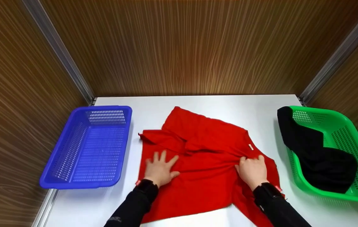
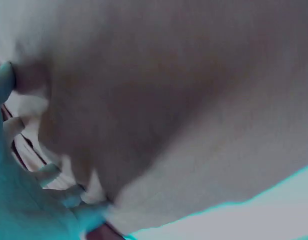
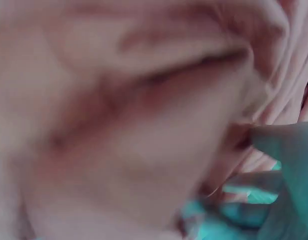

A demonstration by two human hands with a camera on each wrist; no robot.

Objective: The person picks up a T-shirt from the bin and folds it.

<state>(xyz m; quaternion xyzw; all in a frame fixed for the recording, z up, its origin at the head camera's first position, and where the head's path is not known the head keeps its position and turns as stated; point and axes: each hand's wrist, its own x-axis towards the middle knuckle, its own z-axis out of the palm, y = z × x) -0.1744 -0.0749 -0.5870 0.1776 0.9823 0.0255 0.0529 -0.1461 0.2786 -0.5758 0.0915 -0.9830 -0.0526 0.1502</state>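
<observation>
A rumpled red garment (image 1: 204, 189) is spread over the middle of the white table, its upper part folded over in creases. On its left side my left hand (image 1: 160, 170) rests with the fingers spread; the left wrist view has those fingers (image 2: 48, 175) at its lower left edge, against the cloth. My right hand (image 1: 253, 170) grips a bunch of the fabric on the right side, and creases run from it toward the middle. In the right wrist view the curled fingers (image 3: 254, 182) are beside a fold of cloth, partly blurred.
To the left stands a blue plastic basket (image 1: 124, 157) with perforated walls and nothing in it. A green basket (image 1: 339, 115) stands to the right, with a black cloth (image 1: 320, 157) draped over its near-left rim. Wood-patterned panels (image 1: 179, 47) enclose the table (image 1: 261, 107) at the back and sides.
</observation>
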